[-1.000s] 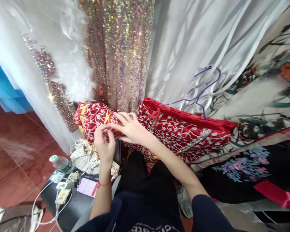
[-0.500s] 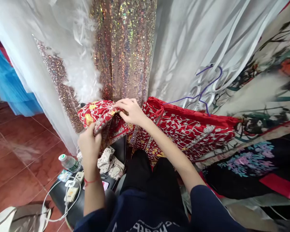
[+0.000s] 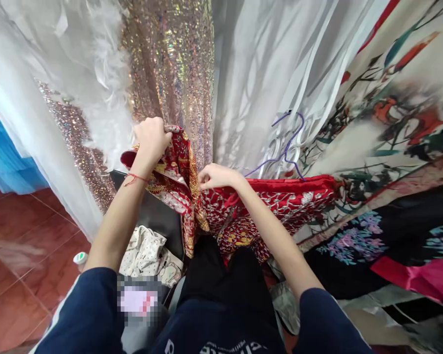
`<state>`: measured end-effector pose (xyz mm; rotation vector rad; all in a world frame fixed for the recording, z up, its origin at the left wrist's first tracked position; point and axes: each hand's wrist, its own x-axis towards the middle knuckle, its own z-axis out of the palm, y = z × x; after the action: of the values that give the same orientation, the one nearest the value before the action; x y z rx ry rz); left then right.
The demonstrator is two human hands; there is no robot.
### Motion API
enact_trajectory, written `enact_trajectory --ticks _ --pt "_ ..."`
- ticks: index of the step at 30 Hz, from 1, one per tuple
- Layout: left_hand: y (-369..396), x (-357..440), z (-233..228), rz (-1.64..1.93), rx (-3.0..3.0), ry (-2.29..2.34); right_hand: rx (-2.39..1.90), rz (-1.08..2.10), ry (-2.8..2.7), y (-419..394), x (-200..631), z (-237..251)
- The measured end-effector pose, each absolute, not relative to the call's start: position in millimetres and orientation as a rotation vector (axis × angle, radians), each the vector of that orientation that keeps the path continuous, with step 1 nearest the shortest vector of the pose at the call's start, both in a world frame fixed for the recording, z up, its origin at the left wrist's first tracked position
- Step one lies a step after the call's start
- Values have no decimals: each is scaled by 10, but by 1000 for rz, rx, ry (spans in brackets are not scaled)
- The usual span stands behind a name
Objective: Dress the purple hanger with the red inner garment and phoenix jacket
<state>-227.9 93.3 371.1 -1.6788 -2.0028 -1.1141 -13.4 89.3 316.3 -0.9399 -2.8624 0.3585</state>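
A red embroidered garment (image 3: pixel 177 162) with gold and silver patterning hangs between my hands. My left hand (image 3: pixel 153 137) is closed on its upper left part and holds it raised. My right hand (image 3: pixel 217 177) pinches the cloth by the gold-trimmed edge, lower and to the right. To the right, more red cloth with silver vine embroidery (image 3: pixel 288 201) spreads over my lap, topped by a plain red band. A purple hanger (image 3: pixel 286 147) rises from behind that band. How the red pieces join behind my right hand is hidden.
Behind hang a sequined cloth (image 3: pixel 170 64), a white feathered garment (image 3: pixel 107 83) and pale drapes (image 3: pixel 251 83). A black seat (image 3: pixel 162 216) at my left carries spotted white cloth (image 3: pixel 143 250). A bottle cap (image 3: pixel 80 258) shows beside my left arm. Black floral fabric (image 3: pixel 358 246) lies right.
My left hand has moved up and away, lifting and unfolding its part of the garment. My right hand has shifted right and slightly down. The camera view has turned a little.
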Motion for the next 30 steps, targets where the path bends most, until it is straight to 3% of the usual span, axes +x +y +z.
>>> enact_trajectory --ticks 2,8,15,19,25,30 --pt "1022 -2099 3721 -1138 -1700 -2000 -896 262 -2892 805 -181 3178" --pt "974 -1562 3630 -1047 -1865 -1993 -1383 -50 -2529 1022 -319 3050" --pt "1106 -1660 3508 -1101 -1850 -2106 -1147 40 -2669 1182 -180 2991" --pt "1280 -1701 3428 -1275 -1909 -2115 -1230 174 -2561 1170 -185 2971" --pt "1230 -1658 3085 -1684 -2606 -1833 -1408 299 -2424 1433 22 3098" --pt "918 -1471 2720 -1331 -2659 -1952 -1573 244 -2288 1512 267 3215"
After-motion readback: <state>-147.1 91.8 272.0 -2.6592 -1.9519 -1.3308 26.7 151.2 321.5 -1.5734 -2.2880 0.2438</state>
